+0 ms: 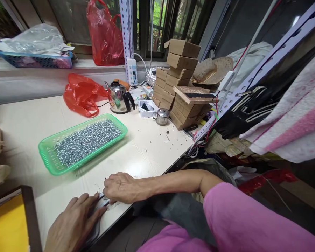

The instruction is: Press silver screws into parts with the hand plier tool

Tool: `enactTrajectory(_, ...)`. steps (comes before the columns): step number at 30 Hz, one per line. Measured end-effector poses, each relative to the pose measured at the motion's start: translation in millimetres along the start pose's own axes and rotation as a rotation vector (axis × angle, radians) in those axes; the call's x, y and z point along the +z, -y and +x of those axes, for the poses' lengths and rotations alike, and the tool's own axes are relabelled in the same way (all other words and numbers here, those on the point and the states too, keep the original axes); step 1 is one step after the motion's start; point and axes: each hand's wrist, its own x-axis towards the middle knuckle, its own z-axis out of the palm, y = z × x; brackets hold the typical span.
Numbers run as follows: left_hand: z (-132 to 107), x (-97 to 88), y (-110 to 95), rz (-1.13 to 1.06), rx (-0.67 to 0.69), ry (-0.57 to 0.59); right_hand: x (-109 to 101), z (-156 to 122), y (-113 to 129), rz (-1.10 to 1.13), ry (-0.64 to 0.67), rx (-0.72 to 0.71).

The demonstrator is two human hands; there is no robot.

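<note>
My left hand point(73, 220) lies near the table's front edge, its fingers pressed onto a small dark and silvery object point(103, 202) that I cannot make out. My right hand point(120, 187) rests knuckles up just to its right, fingers curled down onto the same spot; what they hold is hidden. A green plastic tray point(46, 152) filled with several small silvery metal pieces point(86, 140) stands on the white table point(147, 150) a little beyond both hands.
A steel kettle point(119, 98), a small metal cup point(162, 116), a red plastic bag point(81, 94) and a stack of cardboard boxes point(178, 84) stand at the back. A yellow and dark board point(10, 220) lies at the near left. Perforated metal rails point(252, 80) and cloth crowd the right.
</note>
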Motion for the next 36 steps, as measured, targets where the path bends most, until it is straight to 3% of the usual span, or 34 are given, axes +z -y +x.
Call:
enactTrajectory(3,1,-6.7,-9,0.019,-0.071,0.006,6,3,-7,0.055,0.010,-0.036)
enactTrajectory(7,-1,-15.5,-22,0.077,-0.101,0.048,7,4,-7,0.062,0.056,0.036)
enactTrajectory(10,-9,-14.0,-30,0.117,-0.159,0.012,-1,0,-8,0.063,0.006,0.039)
enactTrajectory(13,-24,-0.5,-44,0.105,-0.180,-0.113,-8,-2,-15,0.112,-0.013,-0.029)
enactTrajectory(16,-39,22.7,-63,0.033,-0.055,-0.252,-7,4,-22,0.124,-0.033,0.025)
enactTrajectory(20,-51,46.7,-82,-0.064,0.023,-0.258,-4,23,-27,0.049,-0.020,0.121)
enactTrajectory(24,-53,49.7,-85,-0.109,0.022,-0.265,-12,41,-8,-0.010,-0.025,0.168)
enactTrajectory(26,-55,49.7,-85,-0.128,0.033,-0.268,-17,45,14,-0.015,-0.021,0.011)
enactTrajectory(30,-75,52.9,-97,-0.179,0.096,-0.273,-18,46,59,-0.030,0.082,-0.455)
enactTrajectory(34,-113,42.8,-98,-0.130,0.270,-0.388,-5,48,74,-0.053,0.128,-0.617)
enactTrajectory(36,-131,26.8,-78,-0.040,0.199,-0.472,4,51,73,0.017,0.097,-0.637)
